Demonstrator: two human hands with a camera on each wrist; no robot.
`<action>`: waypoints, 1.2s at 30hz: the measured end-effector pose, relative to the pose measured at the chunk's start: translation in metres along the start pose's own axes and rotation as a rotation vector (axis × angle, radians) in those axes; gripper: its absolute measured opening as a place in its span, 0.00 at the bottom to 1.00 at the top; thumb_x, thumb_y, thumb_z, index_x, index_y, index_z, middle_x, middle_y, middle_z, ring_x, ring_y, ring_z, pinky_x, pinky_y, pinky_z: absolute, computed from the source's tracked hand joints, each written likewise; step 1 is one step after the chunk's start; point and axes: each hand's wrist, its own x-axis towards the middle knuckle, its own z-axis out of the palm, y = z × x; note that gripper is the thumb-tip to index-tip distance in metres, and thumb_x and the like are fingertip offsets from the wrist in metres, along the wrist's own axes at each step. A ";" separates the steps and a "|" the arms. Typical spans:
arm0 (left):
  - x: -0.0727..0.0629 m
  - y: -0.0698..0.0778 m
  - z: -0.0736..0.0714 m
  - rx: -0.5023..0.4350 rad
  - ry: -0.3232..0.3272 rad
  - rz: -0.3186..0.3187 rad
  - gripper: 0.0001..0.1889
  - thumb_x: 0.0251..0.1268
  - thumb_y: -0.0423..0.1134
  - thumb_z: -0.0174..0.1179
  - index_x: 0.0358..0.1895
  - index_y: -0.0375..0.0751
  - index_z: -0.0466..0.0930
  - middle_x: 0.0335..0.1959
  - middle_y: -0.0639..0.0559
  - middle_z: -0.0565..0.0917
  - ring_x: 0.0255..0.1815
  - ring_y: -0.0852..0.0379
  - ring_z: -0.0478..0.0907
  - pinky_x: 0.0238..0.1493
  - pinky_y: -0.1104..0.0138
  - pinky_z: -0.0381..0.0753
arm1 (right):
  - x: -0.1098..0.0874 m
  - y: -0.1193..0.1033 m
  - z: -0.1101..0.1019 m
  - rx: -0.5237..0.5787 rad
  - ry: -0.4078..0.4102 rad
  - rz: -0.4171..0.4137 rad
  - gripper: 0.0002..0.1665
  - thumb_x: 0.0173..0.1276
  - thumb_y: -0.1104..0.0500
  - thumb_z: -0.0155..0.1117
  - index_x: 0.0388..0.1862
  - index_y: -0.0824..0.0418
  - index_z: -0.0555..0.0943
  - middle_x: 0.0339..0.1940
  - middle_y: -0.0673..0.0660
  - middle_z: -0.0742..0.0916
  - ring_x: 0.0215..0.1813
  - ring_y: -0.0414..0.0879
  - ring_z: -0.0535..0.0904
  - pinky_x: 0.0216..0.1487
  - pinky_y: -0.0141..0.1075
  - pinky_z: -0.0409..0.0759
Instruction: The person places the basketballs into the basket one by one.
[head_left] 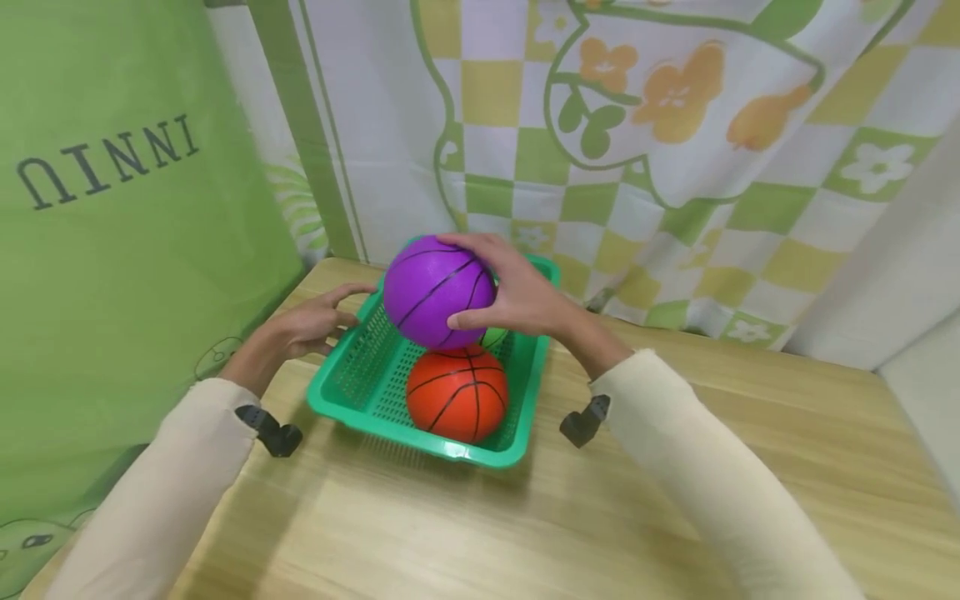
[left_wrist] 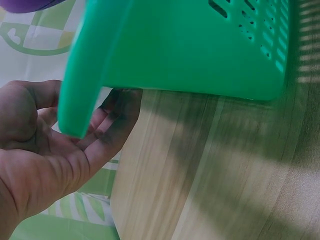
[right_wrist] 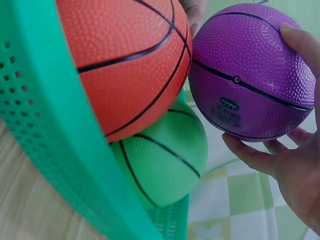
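Note:
A purple ball (head_left: 431,292) with black basketball lines is held by my right hand (head_left: 517,287), its thumb and fingers spread around it above the basket. The green plastic basket (head_left: 420,440) has slotted walls. At its left rim, my left hand (left_wrist: 55,145) holds the edge, with the rim passing between thumb and curled fingers; the thumb's tip is hidden behind it. Inside the basket sits an orange-red ball (head_left: 457,396). Beside it lies a green ball (right_wrist: 160,155), mostly covered in the head view by the other balls.
The basket stands on a light wood-grain table (head_left: 637,500). Behind it hangs a checked, flower-patterned curtain (head_left: 510,158). A green printed cloth (head_left: 135,275) hangs at the left, and a pale wall (head_left: 922,375) borders the right side.

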 end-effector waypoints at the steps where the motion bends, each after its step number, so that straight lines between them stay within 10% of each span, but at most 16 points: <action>1: 0.000 0.000 0.000 0.000 0.004 -0.002 0.35 0.76 0.27 0.42 0.80 0.57 0.47 0.53 0.32 0.74 0.44 0.46 0.81 0.35 0.59 0.86 | 0.002 -0.001 0.002 0.008 -0.003 0.002 0.56 0.50 0.45 0.80 0.78 0.45 0.65 0.70 0.56 0.69 0.65 0.52 0.70 0.54 0.49 0.80; 20: 0.002 -0.003 -0.001 -0.033 0.001 0.015 0.38 0.75 0.27 0.42 0.82 0.54 0.40 0.58 0.27 0.69 0.46 0.42 0.80 0.42 0.53 0.84 | 0.035 0.010 0.029 -0.046 -0.106 -0.032 0.55 0.51 0.48 0.81 0.77 0.47 0.65 0.68 0.56 0.70 0.62 0.50 0.72 0.55 0.46 0.79; 36: 0.002 -0.001 -0.001 -0.018 0.010 -0.001 0.35 0.76 0.27 0.42 0.81 0.57 0.48 0.52 0.34 0.72 0.41 0.50 0.80 0.37 0.60 0.85 | 0.045 0.001 0.029 -0.474 -0.207 -0.064 0.50 0.53 0.48 0.80 0.75 0.38 0.68 0.76 0.59 0.59 0.73 0.60 0.55 0.60 0.54 0.74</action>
